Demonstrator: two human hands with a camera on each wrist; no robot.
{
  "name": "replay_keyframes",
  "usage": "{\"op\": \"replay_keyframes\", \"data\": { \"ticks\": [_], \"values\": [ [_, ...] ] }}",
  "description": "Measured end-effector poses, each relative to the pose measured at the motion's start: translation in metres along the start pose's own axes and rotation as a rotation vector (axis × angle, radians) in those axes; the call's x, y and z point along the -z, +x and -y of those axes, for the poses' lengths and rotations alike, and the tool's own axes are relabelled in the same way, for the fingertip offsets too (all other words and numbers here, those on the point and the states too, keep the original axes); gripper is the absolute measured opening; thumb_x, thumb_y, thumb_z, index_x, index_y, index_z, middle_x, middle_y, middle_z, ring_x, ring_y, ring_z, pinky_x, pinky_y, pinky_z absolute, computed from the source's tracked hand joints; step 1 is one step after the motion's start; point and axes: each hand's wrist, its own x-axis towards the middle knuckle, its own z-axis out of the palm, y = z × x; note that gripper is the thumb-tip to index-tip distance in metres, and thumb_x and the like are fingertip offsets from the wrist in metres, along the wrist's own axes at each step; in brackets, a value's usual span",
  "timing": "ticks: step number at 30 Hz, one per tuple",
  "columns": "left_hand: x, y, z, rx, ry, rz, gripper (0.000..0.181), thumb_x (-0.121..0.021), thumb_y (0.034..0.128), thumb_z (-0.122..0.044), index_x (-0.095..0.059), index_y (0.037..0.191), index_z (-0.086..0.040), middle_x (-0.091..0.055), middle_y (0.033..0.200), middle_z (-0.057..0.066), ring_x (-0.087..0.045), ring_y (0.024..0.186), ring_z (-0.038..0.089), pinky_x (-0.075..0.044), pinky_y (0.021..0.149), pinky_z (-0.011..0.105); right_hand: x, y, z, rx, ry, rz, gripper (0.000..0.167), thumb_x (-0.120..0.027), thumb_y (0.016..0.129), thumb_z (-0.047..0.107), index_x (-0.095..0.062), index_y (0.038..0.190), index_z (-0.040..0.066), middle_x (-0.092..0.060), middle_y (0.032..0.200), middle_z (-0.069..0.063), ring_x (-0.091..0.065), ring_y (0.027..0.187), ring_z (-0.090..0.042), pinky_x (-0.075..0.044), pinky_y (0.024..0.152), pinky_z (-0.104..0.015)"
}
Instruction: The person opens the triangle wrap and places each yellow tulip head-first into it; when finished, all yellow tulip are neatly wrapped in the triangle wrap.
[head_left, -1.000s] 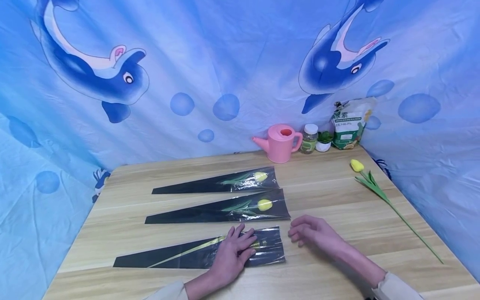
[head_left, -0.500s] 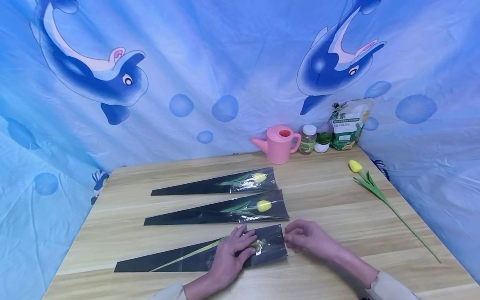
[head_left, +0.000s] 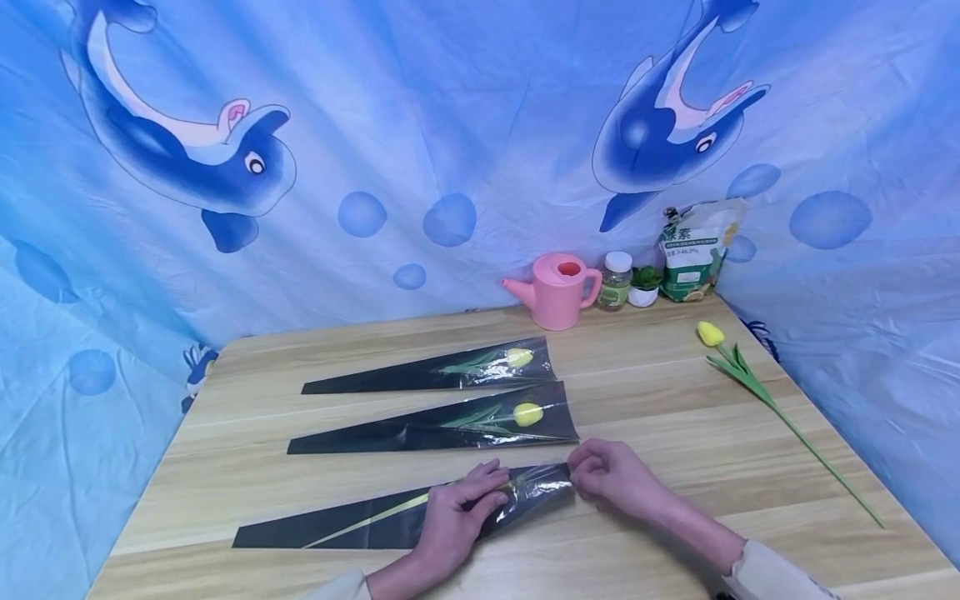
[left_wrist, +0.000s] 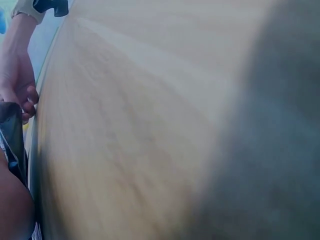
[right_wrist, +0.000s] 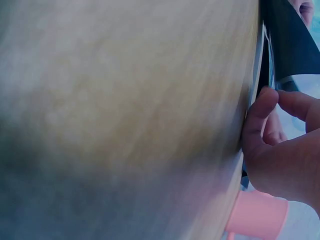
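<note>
Nearest me in the head view lies a black flower sleeve with a clear front, a pale green stem showing inside it. My left hand rests across its wider half, fingers extended, hiding part of it. At the sleeve's wide right end, my right hand pinches the edge between thumb and fingers. The right wrist view shows that thumb and finger meeting at the dark sleeve. Its wide end looks curved and shiny. The flower head inside is mostly covered by my left hand and glare.
Two more sleeves, a middle one and a far one, each hold a yellow tulip. A loose tulip lies at right. Along the back stand a pink watering can, a jar, a small potted plant and a bag.
My right hand has moved slightly left to the sleeve's end and now pinches its edge. The wide end has bent and narrowed in view. My left hand stays on the sleeve.
</note>
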Motion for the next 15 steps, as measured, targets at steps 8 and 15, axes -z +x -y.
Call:
{"op": "replay_keyframes", "data": {
  "ticks": [8, 15],
  "values": [
    [0.0, 0.004, -0.002, -0.055, 0.128, 0.028, 0.027, -0.082, 0.0786, -0.002, -0.078, 0.105, -0.003, -0.074, 0.107, 0.004, -0.068, 0.108, 0.03, -0.055, 0.092, 0.044, -0.007, -0.01, 0.029, 0.036, -0.02, -0.32, 0.019, -0.067, 0.091, -0.001, -0.063, 0.109, -0.005, -0.065, 0.087, -0.01, -0.059, 0.066, -0.021, -0.051, 0.049, -0.026],
    [-0.001, 0.005, -0.004, -0.144, 0.191, 0.038, 0.03, -0.084, 0.075, 0.0, -0.078, 0.104, -0.002, -0.074, 0.108, 0.008, -0.068, 0.106, 0.033, -0.055, 0.09, 0.05, -0.023, -0.017, 0.043, 0.138, -0.146, -0.261, 0.034, -0.079, 0.087, 0.015, -0.062, 0.113, 0.002, -0.073, 0.09, 0.003, -0.068, 0.078, -0.012, -0.056, 0.066, -0.027]
  ]
}}
